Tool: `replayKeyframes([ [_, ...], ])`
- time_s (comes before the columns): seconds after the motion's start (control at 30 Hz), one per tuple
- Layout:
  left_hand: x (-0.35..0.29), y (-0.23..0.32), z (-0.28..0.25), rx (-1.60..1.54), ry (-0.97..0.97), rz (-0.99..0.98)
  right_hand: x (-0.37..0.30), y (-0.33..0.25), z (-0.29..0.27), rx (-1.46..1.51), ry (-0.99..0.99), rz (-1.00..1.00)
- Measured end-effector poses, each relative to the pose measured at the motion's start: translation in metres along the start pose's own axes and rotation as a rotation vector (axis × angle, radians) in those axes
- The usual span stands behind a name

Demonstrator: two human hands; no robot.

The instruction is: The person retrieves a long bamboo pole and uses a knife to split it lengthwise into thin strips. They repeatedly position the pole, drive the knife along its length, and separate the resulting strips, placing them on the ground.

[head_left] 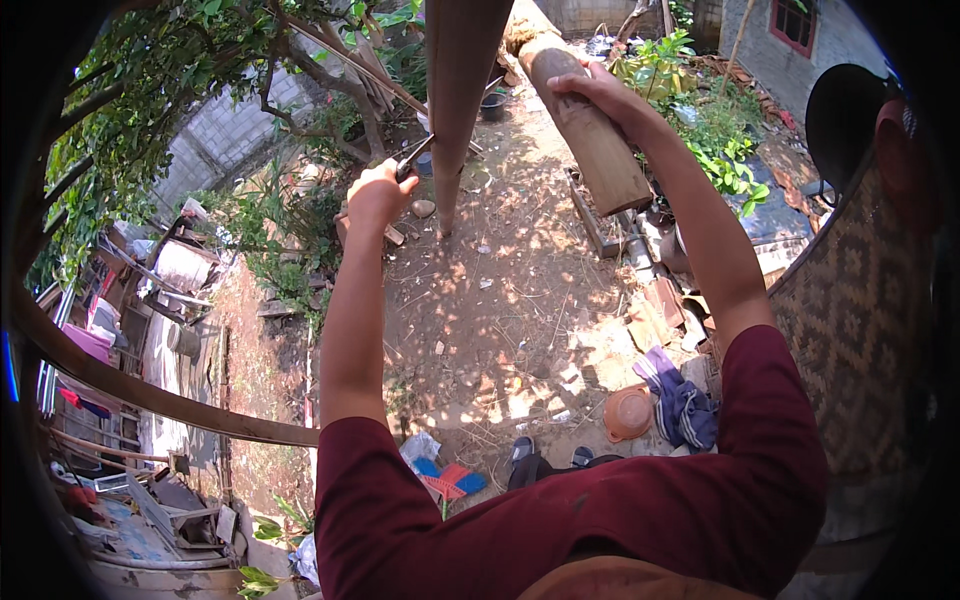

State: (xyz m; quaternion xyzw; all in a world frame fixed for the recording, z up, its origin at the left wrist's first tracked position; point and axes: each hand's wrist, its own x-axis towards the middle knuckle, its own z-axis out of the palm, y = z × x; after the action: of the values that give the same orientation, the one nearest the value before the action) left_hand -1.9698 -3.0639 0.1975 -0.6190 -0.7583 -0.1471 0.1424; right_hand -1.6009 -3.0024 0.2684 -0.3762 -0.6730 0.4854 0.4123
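Note:
My left hand (pixel 378 197) is closed round a dark-handled tool (pixel 406 165) with a thin metal shaft; whether it is a chisel or a screwdriver I cannot tell. The tool's tip meets the left side of a tall brown wooden post (pixel 455 105) in front of me. To the right of the post, my right hand (pixel 605 97) grips a thick piece of wood (pixel 590 140) from its right side, the thumb across its upper face. This piece slants, its cut end towards me and its far end at the top edge of the view. Some of the right fingers are hidden behind it.
A curved wooden strip (pixel 190 405) spans the left side, and a woven panel (pixel 850 300) stands at the right. Below lie an orange basin (pixel 628 414), a blue cloth (pixel 685 405) and roof tiles (pixel 655 305). Tree branches (pixel 320 75) hang at the upper left.

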Motion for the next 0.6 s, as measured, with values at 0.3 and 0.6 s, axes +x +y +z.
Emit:
replayKeyframes([
  [0.3, 0.052, 0.014, -0.009, -0.018, -0.064, -0.002, -0.103, 0.082, 0.040, 0.419, 0.296, -0.148],
  [0.6, 0.071, 0.000, -0.012, -0.043, -0.008, 0.053, -0.037, -0.008, -0.045, -0.017, 0.847, -0.954],
])
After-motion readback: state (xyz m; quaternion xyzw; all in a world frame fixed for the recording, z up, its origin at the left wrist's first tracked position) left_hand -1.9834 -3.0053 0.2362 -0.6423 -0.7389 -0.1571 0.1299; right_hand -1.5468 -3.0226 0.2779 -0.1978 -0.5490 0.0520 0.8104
